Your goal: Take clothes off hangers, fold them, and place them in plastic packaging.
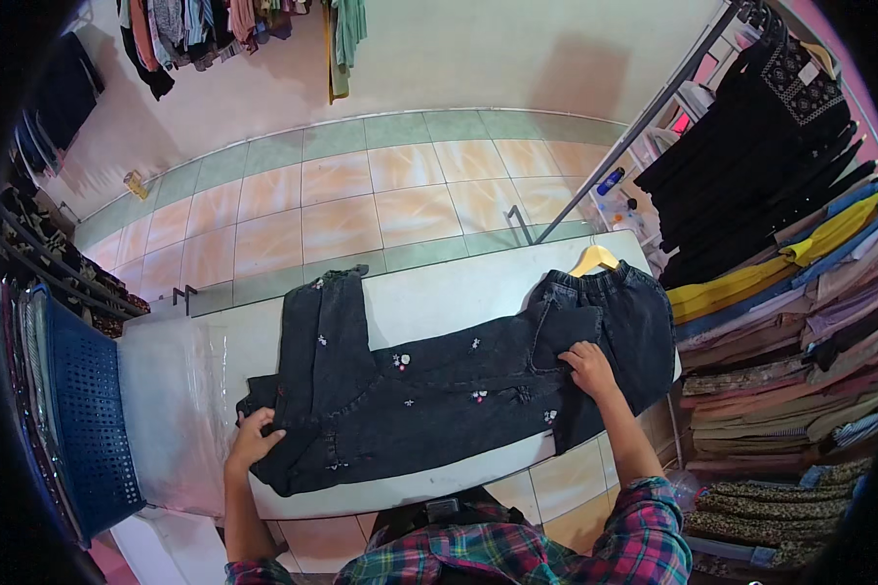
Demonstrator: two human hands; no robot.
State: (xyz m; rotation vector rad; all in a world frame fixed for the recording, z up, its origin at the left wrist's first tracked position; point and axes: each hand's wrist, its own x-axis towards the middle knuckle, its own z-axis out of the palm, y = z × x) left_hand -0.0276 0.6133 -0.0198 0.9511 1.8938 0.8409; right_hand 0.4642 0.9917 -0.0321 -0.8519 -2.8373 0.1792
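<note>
Black denim garments with small embroidered flowers (439, 409) lie spread across a white table (439, 307). At the left end my left hand (254, 439) rests on the edge of the dark denim, thumb apart from the fingers; whether it pinches any cloth cannot be told. My right hand (589, 368) touches the denim near a pocket at the right, fingers bent; its grip on the cloth is unclear. Dark jeans with a gathered elastic waist (636, 314) lie there, and a yellow hanger (594, 259) sticks out above the waistband.
Clear plastic bags (175, 409) are stacked at the table's left end, beside a blue perforated basket (91, 417). Folded clothes (783, 387) are piled at the right, under black garments on a rack (746, 161). A metal rail (629, 131) slants behind the table.
</note>
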